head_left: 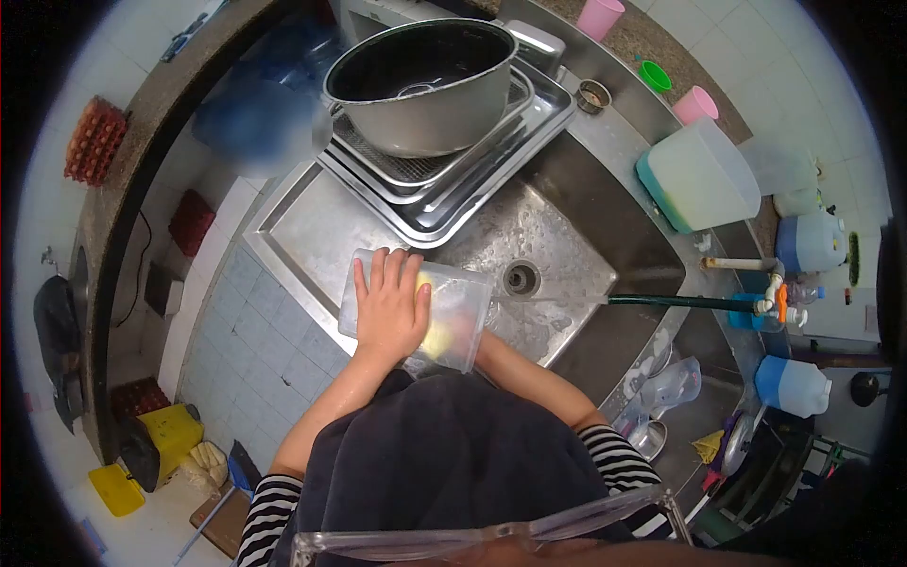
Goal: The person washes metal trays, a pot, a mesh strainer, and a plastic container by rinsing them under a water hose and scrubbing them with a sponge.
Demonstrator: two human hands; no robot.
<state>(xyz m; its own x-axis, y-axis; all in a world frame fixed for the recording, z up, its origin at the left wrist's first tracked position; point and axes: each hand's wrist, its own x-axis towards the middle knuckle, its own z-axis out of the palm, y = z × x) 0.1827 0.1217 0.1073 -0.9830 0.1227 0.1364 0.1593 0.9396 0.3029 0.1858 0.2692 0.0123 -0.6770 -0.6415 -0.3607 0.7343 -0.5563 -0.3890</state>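
A translucent plastic container (pixel 470 298) is held over the near edge of the sink. My left hand (pixel 387 307) grips it from outside, palm against its wall and fingertips reaching its far edge. Behind the cloudy wall, my right hand (pixel 460 333) shows as a blur beside a yellow object (pixel 436 338) that looks like a sponge. The right fingers are largely hidden. From a dark green hose (pixel 661 301), water runs toward the drain (pixel 521 278), to the right of the container.
A large pot (pixel 425 123) rests on stacked metal trays (pixel 444 219) at the sink's far left. A tub of greenish liquid (pixel 704 180) stands on the right ledge, near pink cups (pixel 695 105). Clear plastic containers (pixel 673 383) and a metal bowl (pixel 650 438) lie at the lower right.
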